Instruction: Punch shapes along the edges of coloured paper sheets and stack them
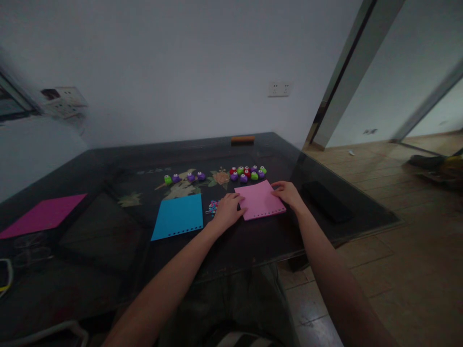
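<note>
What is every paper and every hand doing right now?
Pink sheet: flat on the table, a hand on each side.
Left hand: resting on the pink sheet's left edge.
Right hand: resting on the pink sheet's right corner.
Blue sheet: flat, untouched, holes punched along its near edge.
Magenta sheet: flat, far left, untouched.
Little punches: upright in a cluster behind the pink sheet.

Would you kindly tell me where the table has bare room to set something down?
Bare patches: between the magenta sheet and the blue sheet, and the near edge of the table below both hands. Crowded: the small punches behind the pink sheet, which the left hand and right hand touch.
</note>
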{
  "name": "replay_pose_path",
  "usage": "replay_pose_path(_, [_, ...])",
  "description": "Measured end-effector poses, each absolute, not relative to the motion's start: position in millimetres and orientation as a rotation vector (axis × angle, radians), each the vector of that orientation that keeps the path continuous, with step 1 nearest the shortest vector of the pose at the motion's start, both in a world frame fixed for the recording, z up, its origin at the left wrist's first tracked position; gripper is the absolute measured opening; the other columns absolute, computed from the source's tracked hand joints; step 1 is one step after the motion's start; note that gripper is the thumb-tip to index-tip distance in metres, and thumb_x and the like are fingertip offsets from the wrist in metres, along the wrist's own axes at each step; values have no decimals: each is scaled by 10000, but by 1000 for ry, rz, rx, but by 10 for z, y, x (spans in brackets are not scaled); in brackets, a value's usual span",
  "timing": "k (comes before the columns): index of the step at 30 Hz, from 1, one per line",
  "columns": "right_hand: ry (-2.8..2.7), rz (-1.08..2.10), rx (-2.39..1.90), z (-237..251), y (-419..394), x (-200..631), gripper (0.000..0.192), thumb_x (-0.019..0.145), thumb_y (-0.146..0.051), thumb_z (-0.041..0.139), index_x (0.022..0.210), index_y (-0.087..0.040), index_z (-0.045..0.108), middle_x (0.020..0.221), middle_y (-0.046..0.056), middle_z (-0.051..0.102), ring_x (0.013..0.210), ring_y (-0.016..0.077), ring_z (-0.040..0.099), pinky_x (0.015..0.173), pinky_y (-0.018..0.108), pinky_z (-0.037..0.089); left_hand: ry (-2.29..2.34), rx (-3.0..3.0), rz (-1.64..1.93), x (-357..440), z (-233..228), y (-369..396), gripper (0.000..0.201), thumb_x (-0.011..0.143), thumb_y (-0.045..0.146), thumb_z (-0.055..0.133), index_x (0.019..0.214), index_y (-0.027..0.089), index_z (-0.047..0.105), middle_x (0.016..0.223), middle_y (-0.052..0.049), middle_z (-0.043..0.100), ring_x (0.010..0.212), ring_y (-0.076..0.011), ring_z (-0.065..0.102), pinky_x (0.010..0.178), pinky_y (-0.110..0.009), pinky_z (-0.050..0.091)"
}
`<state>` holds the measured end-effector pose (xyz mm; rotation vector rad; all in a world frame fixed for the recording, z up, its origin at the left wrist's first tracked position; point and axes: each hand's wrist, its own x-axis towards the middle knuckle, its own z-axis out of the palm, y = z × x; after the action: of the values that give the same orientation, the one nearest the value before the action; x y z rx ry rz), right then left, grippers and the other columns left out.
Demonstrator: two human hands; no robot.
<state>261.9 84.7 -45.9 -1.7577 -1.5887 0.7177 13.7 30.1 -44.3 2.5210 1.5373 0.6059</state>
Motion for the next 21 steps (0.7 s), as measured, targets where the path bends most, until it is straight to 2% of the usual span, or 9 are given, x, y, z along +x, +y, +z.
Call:
replay_pose_path(16, [-1729,390,-1969,-410,823,2635,257,624,-211,707,877,-182,673,671,0,625,627,127,579,568,222,399,1548,2498,568,139,-395,279,395,803,380,547,1154,200,567,1232,-80,536,1140,-240,443,947,-375,376])
replay_pose_path(21, [-1697,292,-1935,-380,801,2583,194,695,-253,646,878,-194,675,723,19,626,670,137,564,601,236,393,1521,2503,660,155,-373,254,353,829,356,508,1140,201,569,1221,-79,531,1128,-235,447,941,-375,380])
